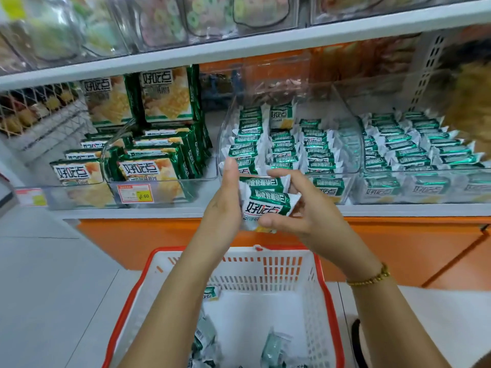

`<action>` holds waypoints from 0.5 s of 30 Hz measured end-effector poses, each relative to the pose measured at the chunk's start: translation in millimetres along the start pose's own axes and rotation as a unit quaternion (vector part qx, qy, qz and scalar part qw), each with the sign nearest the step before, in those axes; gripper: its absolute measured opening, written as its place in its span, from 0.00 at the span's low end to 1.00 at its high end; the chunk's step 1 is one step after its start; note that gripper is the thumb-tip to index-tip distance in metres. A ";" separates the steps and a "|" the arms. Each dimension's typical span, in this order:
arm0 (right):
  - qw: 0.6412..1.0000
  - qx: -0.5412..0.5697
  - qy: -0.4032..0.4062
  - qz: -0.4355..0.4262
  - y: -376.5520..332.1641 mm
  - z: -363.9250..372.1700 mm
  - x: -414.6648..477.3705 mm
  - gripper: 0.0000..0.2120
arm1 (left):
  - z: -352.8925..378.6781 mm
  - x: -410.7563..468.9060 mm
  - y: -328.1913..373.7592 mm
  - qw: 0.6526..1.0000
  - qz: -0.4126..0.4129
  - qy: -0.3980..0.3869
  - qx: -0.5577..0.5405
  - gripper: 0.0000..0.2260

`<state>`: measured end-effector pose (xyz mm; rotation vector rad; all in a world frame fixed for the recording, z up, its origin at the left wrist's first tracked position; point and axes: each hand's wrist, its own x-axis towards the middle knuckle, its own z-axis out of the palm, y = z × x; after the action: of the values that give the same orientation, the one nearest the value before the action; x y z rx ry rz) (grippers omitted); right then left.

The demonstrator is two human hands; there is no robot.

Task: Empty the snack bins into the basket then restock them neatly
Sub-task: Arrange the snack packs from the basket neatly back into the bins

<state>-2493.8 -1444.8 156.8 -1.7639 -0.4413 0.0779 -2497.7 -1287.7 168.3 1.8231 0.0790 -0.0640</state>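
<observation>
Basket [265, 272] below, snack packets [265, 201] above it between flat left hand [225, 203] and clasping right hand [300, 208].

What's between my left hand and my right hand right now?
In the head view, a few green-and-white foil snack packets lie between the left hand and the right hand, which pinches them.

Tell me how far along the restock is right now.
Done: the middle bin and right bin look filled in tidy rows. In hand: a small stack of packets, held between the left hand and right hand above the basket. Left: several loose packets on its floor.
</observation>
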 end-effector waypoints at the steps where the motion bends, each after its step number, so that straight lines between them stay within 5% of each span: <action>1: 1.000 -0.005 0.005 -0.011 -4.2 -1.9 4.4 0.32 | 2.1 4.0 8.0 0.999 0.027 0.019 0.018 0.48; 4: 0.998 -0.024 0.041 -0.045 -19.0 -15.2 23.5 0.23 | 2.7 24.1 28.8 0.992 0.097 0.060 0.059 0.45; 9: 0.963 -0.206 0.175 0.005 -14.7 -64.4 93.6 0.25 | 1.1 79.6 32.3 0.930 0.218 0.058 0.289 0.19; 12: 0.925 -0.311 0.185 0.116 -5.9 -87.2 141.1 0.37 | 9.3 97.1 20.4 0.874 0.220 0.003 0.432 0.26; 15: 0.906 -0.369 0.128 0.162 5.0 -92.0 176.9 0.34 | 13.3 101.7 8.9 0.851 0.225 0.023 0.474 0.30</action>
<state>-2302.7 -1471.7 206.9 -2.5437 0.0433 -0.1026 -2395.7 -1300.7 164.9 2.7857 -0.4247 0.3332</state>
